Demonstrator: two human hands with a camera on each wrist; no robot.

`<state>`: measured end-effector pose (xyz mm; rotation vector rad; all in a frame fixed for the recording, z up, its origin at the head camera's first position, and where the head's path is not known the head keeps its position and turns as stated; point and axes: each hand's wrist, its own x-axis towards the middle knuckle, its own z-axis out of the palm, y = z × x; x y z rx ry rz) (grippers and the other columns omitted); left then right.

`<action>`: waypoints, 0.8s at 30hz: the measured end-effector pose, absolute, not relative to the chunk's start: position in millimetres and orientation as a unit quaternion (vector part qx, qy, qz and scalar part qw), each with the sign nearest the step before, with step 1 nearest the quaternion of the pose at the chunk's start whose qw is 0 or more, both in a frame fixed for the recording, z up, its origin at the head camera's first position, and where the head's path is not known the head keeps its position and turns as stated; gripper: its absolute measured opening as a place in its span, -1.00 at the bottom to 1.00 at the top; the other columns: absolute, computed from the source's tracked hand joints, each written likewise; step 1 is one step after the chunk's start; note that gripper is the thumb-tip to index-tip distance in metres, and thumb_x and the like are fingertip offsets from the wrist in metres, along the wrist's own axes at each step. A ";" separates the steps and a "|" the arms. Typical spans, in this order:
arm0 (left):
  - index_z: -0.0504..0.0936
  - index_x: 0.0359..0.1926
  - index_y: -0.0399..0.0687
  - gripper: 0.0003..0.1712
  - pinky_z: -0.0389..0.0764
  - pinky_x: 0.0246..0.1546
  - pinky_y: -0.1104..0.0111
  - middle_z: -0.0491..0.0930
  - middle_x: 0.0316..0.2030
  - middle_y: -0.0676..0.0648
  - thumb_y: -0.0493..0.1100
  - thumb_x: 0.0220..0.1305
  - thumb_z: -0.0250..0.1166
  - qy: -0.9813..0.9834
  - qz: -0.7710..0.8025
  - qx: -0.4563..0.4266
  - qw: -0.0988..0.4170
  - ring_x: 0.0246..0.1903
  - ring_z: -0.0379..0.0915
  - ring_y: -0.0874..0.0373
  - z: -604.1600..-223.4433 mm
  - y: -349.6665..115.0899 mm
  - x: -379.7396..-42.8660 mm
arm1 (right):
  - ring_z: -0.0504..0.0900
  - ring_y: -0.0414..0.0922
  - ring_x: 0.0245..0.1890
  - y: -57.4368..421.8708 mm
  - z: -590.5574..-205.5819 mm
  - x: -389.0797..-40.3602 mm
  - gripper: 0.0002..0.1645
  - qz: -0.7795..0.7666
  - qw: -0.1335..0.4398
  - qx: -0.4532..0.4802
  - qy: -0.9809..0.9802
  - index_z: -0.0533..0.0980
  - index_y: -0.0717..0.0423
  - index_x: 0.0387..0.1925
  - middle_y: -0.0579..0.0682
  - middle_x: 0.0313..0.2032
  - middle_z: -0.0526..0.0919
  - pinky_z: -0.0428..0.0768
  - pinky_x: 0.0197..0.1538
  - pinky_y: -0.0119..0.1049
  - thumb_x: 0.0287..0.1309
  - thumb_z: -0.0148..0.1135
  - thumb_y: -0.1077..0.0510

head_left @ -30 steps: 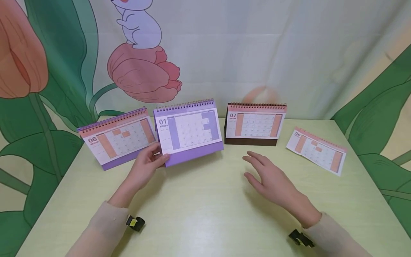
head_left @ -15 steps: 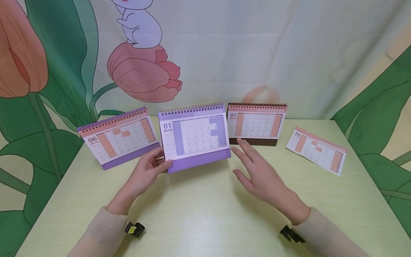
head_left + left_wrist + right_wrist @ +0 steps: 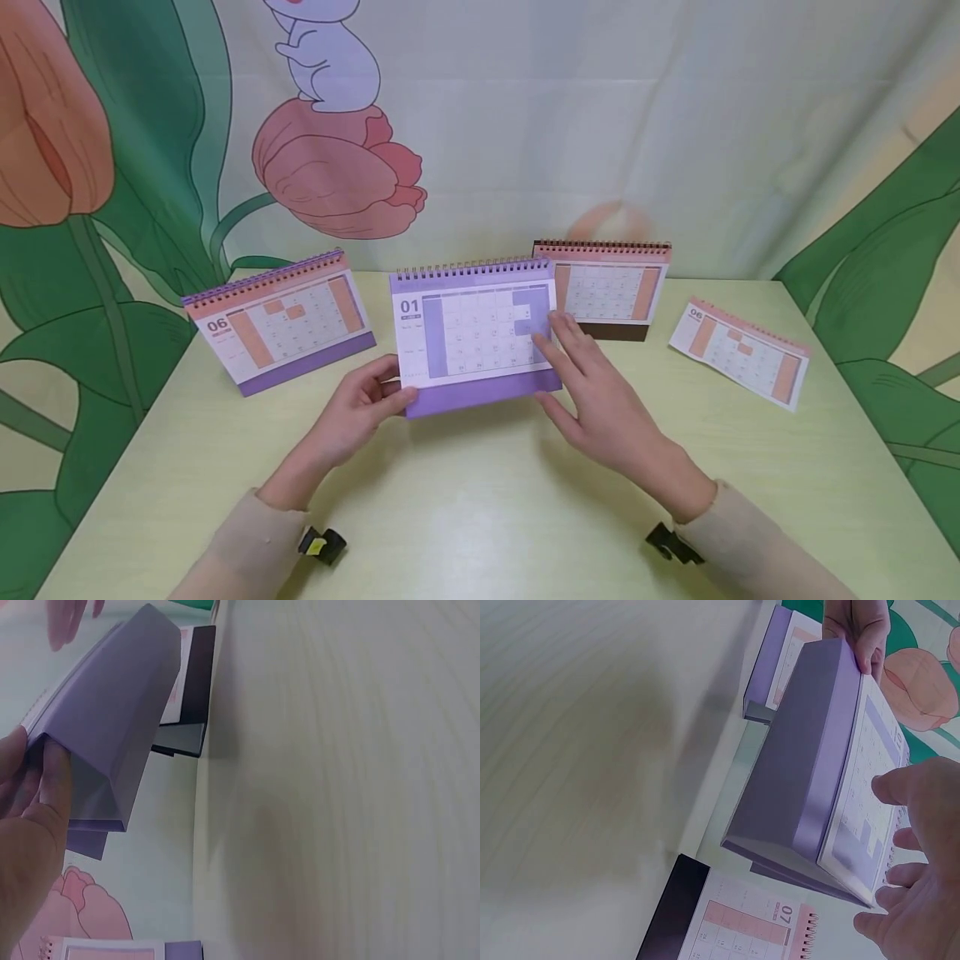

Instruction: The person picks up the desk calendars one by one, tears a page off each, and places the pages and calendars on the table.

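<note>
My left hand (image 3: 358, 414) grips the lower left corner of a purple spiral desk calendar (image 3: 480, 337) showing page 01. Its thumb lies on the front, and in the left wrist view other fingers reach inside the folded stand (image 3: 112, 727). The calendar is tilted and held above the table. At its right edge my right hand (image 3: 611, 404) has its fingers extended. In the right wrist view these fingers (image 3: 900, 874) are spread beside the page; whether they touch it I cannot tell. Behind, a dark-based calendar (image 3: 611, 287) with page 07 is partly covered.
A second purple-based calendar (image 3: 285, 325), turned to page 06, stands at the left. On the right lies a loose 06 page (image 3: 738, 350). The pale table (image 3: 465, 508) ends at a printed curtain (image 3: 487, 150) along the back.
The held purple calendar has moved right and toward me with my left hand, now overlapping the 07 calendar. My right hand has moved left to the calendar's right edge.
</note>
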<state>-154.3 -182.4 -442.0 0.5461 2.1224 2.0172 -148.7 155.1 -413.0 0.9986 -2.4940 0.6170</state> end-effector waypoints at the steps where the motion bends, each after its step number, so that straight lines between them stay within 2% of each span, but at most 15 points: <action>1: 0.43 0.37 -0.36 -0.49 0.71 -0.09 0.19 0.57 0.18 -0.33 -0.46 0.44 0.20 0.709 0.675 0.188 0.083 0.00 0.64 0.01 -441.8 -180.4 -153.8 | -0.02 0.13 0.57 154.7 -412.7 -148.6 -0.16 0.219 0.192 0.356 -0.888 0.25 0.23 0.51 0.22 0.57 0.05 0.03 0.54 0.02 0.32 0.36 0.11; 7: 0.45 0.35 -0.34 -0.51 0.71 -0.09 0.19 0.57 0.18 -0.31 -0.47 0.44 0.20 0.705 0.674 0.200 0.093 0.00 0.65 -0.02 -441.9 -168.2 -151.9 | -0.08 0.07 0.59 151.9 -412.4 -148.9 -0.10 0.206 0.201 0.358 -0.889 0.17 0.21 0.56 0.18 0.59 -0.01 -0.01 0.54 0.03 0.33 0.33 0.05; 18: 0.45 0.36 -0.34 -0.49 0.71 -0.08 0.19 0.58 0.19 -0.31 -0.46 0.42 0.22 0.691 0.683 0.214 0.106 0.00 0.65 -0.05 -443.7 -143.8 -150.1 | -0.13 0.14 0.58 145.9 -413.5 -148.5 -0.07 0.208 0.226 0.357 -0.882 0.16 0.22 0.56 0.22 0.59 -0.06 -0.05 0.53 0.13 0.32 0.31 -0.04; 24: 0.44 0.37 -0.30 -0.49 0.70 -0.06 0.17 0.57 0.20 -0.28 -0.44 0.45 0.21 0.688 0.680 0.227 0.109 0.03 0.64 -0.10 -442.1 -132.5 -150.5 | -0.15 0.15 0.59 143.2 -415.7 -148.5 -0.10 0.214 0.247 0.343 -0.880 0.19 0.20 0.55 0.19 0.60 -0.07 -0.13 0.52 0.22 0.42 0.17 -0.21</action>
